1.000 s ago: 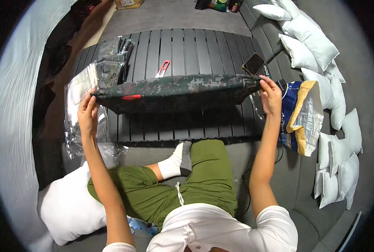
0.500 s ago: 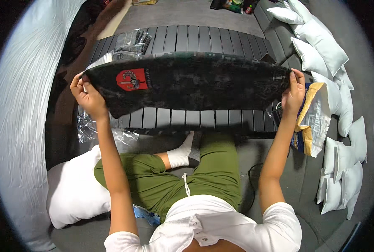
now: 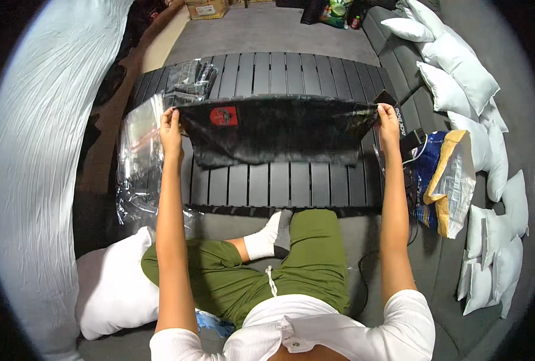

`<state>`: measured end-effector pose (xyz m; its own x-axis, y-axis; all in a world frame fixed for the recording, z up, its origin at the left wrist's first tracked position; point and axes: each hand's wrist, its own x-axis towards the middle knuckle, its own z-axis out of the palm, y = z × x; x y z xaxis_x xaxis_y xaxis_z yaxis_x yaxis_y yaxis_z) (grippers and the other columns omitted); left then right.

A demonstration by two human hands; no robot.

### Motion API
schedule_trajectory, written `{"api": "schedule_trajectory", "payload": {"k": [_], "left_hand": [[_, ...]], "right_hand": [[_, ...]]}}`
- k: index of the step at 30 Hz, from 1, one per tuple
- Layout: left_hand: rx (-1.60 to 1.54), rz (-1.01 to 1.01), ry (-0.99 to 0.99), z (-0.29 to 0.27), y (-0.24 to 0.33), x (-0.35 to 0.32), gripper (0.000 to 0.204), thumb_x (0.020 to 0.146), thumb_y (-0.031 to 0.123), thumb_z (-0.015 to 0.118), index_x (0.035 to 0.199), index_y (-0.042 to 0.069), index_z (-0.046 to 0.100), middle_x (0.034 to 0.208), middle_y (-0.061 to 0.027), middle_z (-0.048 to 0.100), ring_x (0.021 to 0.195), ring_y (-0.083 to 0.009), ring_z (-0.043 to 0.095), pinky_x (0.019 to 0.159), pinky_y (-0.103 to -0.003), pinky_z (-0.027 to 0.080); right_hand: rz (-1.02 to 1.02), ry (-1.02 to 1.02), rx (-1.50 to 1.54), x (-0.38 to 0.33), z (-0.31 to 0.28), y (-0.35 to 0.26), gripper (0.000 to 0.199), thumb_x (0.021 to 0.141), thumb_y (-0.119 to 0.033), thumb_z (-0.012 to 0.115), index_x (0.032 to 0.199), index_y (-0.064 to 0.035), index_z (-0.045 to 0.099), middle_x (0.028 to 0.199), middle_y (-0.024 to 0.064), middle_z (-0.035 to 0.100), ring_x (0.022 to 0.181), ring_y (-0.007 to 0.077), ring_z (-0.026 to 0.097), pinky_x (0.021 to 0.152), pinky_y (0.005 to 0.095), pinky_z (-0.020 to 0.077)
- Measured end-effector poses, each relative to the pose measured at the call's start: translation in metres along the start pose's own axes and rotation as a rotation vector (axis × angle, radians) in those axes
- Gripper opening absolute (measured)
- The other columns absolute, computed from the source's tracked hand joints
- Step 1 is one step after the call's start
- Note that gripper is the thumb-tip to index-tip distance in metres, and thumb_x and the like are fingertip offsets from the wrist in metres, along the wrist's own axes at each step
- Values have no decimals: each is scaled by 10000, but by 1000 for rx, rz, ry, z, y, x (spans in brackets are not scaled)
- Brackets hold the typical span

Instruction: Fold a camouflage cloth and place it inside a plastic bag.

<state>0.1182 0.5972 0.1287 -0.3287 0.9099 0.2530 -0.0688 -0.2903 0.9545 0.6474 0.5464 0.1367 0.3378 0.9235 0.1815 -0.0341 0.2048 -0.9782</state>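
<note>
A dark, camouflage-patterned piece of cloth [image 3: 285, 129] is stretched between my hands above the slatted table. Near its left end shows a red patch [image 3: 224, 116] with a dark emblem. My left hand [image 3: 170, 129] pinches the cloth's upper left corner, fingers closed. At the upper right corner my right hand [image 3: 388, 123] grips it the same way. Both arms reach far forward, and the cloth's lower edge hangs loose. Whether the cloth is a single or folded layer I cannot tell.
Clear plastic bags [image 3: 141, 144] lie along the left of the black slatted table [image 3: 288, 183]. A blue and yellow sack [image 3: 442, 180] stands at the right, beside a cable. White pillows [image 3: 463, 72] line the right side; another white pillow [image 3: 117, 289] rests by my left leg.
Both hands have moved farther forward and closer together, carrying the cloth away from me over the table. The plastic bags at the left now show more fully.
</note>
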Motion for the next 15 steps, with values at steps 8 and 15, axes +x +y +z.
{"api": "schedule_trajectory", "payload": {"k": [8,15], "left_hand": [[-135,-82,-183,-22,14,-33,177,916,170,490,1074,92,477,955,-29,570,908,-122,557,809,-276,444],[268,-285,-306,-68,-23,-127,135,895,132,526,1011,62,533,924,27,529,839,-57,491,786,-194,388]], "right_hand": [[-237,35,-119,-35,-26,-8,115,924,-144,466,996,-62,503,895,-19,483,804,48,462,736,193,377],[-68,58,-306,-117,-41,45,125,931,-155,454,960,-39,490,866,-30,435,765,41,372,697,173,320]]}}
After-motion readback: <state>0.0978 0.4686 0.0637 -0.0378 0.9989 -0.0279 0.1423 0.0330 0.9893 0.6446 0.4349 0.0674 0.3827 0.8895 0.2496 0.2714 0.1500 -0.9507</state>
